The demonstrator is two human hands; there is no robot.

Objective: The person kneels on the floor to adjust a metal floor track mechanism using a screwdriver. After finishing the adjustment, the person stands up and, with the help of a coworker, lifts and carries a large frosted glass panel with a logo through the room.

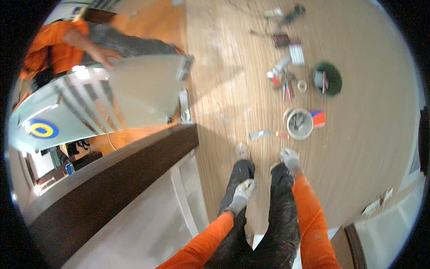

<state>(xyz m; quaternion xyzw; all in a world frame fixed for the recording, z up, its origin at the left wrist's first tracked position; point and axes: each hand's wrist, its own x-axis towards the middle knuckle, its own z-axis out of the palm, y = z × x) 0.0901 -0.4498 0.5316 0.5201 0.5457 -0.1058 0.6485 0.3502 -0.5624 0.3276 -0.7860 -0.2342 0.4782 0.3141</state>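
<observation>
My left hand (pixel 244 193), in a pale work glove, hangs in front of my left thigh with its fingers curled in. My right hand (pixel 290 158), gloved too, is lower in front of my right leg, its fingers bent together. Whatever either hand may hold is hidden. Nearest the right hand on the floor is a white bucket (pixel 289 130) with grey contents. A flat grey rectangular piece (pixel 260 134) and a small red-and-yellow tool (pixel 281 135) lie beside it. An orange-and-blue packet (pixel 318 119) touches or nearly touches the bucket's far side.
Pliers (pixel 286 92), a tape roll (pixel 302 85), a dark green tub (pixel 333 80) and a corded power tool (pixel 293 14) lie farther out. At left, a dark beam (pixel 121 179) tops a white wall. Beyond it, a person in orange (pixel 56 49) touches a glass panel (pixel 143 89).
</observation>
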